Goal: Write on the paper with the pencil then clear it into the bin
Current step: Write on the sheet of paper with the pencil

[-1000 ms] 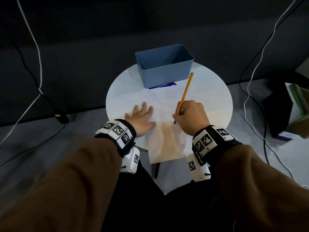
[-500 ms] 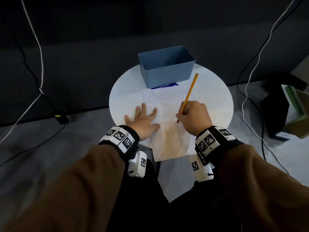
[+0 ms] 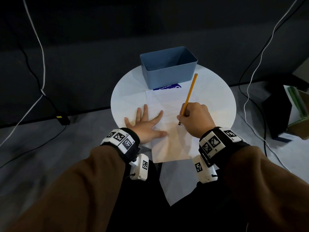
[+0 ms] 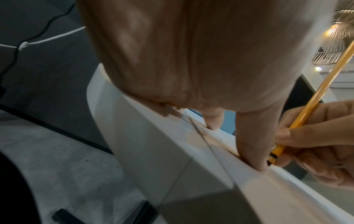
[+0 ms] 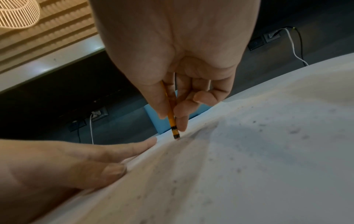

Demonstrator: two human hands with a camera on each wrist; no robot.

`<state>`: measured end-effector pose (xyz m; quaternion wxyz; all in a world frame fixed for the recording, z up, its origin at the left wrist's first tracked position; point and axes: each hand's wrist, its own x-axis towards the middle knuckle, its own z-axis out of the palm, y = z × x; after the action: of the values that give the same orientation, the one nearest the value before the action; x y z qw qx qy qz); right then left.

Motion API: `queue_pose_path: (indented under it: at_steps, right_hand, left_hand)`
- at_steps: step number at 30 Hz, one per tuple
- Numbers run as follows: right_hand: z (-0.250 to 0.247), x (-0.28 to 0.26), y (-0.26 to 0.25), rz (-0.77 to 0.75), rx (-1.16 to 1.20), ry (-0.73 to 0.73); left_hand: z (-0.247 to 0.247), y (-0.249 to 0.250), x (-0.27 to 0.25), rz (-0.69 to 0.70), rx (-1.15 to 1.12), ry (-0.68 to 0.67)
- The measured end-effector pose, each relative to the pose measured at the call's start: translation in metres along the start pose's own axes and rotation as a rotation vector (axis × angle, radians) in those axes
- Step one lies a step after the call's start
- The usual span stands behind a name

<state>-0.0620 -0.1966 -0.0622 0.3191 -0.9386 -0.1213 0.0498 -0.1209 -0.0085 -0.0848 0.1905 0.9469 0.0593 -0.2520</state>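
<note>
A round white worktop (image 3: 217,104) carried everything. At its 12 o'clock edge stood a blue bin (image 3: 168,72), open side up. A dark blue card (image 3: 167,87) with white lettering lay flat just in front of the bin, partly tucked beneath it. A sheet of white paper (image 3: 168,144) lay from the centre toward 6 o'clock, its near end hanging past the worktop's rim. The left hand (image 3: 145,126) rested flat, fingers spread, at about 8 o'clock, partly on the paper's left edge and partly on the bare worktop. The worktop stood on a grey floor (image 3: 33,148).
</note>
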Motion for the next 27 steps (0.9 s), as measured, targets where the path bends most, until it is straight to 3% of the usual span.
queue_pose_path:
  at_steps: [10,27]
  right_hand:
    - [0.002,0.008,-0.008,-0.097,0.143,-0.065]
    - [0.004,0.013,-0.012,-0.208,-0.046,-0.095]
  left_hand:
    - [0.000,-0.001,0.003,0.009,-0.002,-0.012]
    - [0.000,-0.002,0.005,0.007,0.040,-0.024]
